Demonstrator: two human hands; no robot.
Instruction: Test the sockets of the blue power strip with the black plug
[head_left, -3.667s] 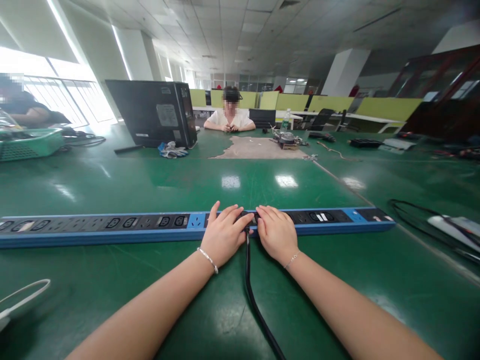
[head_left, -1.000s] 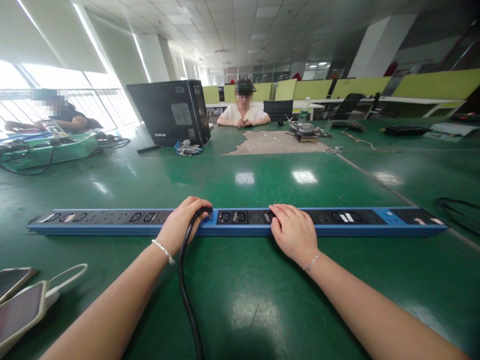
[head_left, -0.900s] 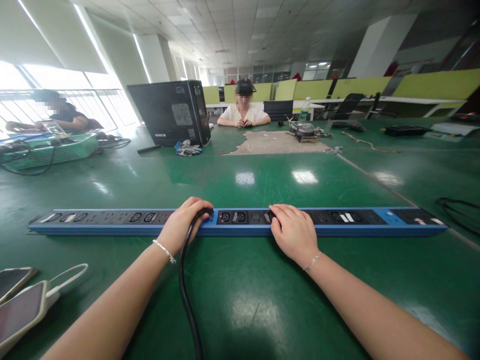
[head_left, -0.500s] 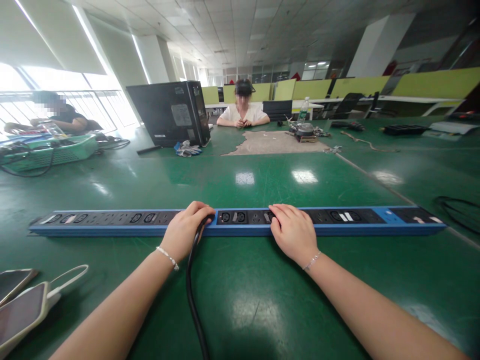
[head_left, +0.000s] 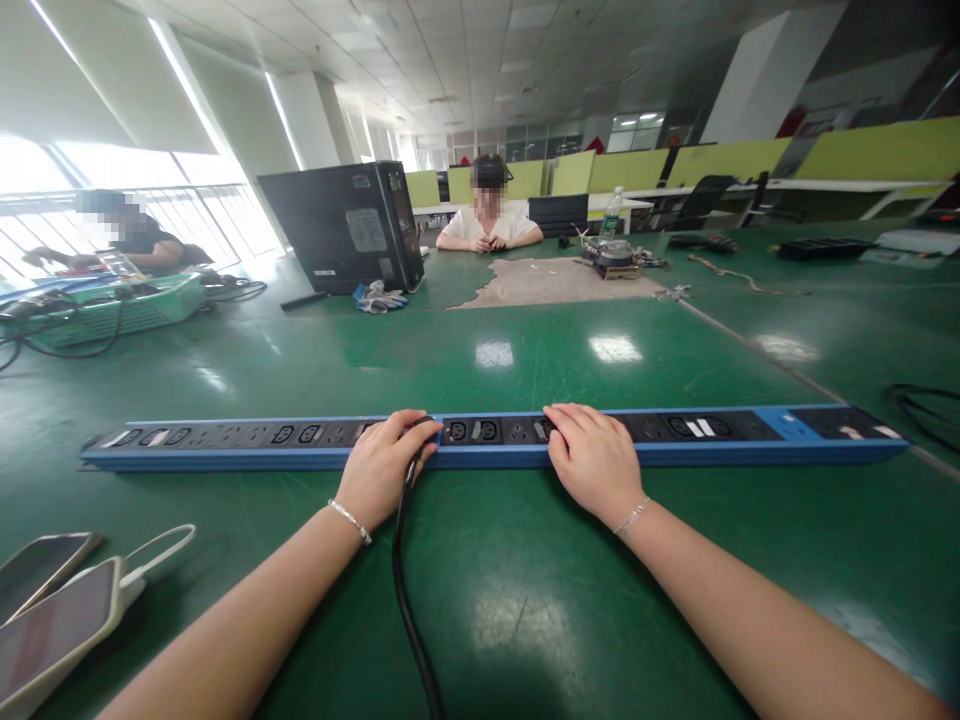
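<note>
A long blue power strip (head_left: 480, 457) with a black face and several sockets lies crosswise on the green table. My left hand (head_left: 386, 455) is closed around the end of a black power cord (head_left: 409, 590), just left of the strip's middle. Its fingers hide the cord's plug, and I cannot tell whether that sits in a socket. From the hand the cord runs down toward me, past the bottom edge of the view. My right hand (head_left: 596, 455) grips the strip right of the middle, fingertips over the far side and thumb near the front.
Two phones (head_left: 64, 620) lie at the lower left, one with a white cable. Farther back are a green basket (head_left: 135, 315), a black computer case (head_left: 345, 230) and gloves (head_left: 380, 297). A person (head_left: 489, 215) sits across the table, another (head_left: 131, 235) at far left.
The view has shifted slightly, so the strip and both hands appear a little farther right. Both hands keep their places on the strip, and the cord stays in my left hand.
</note>
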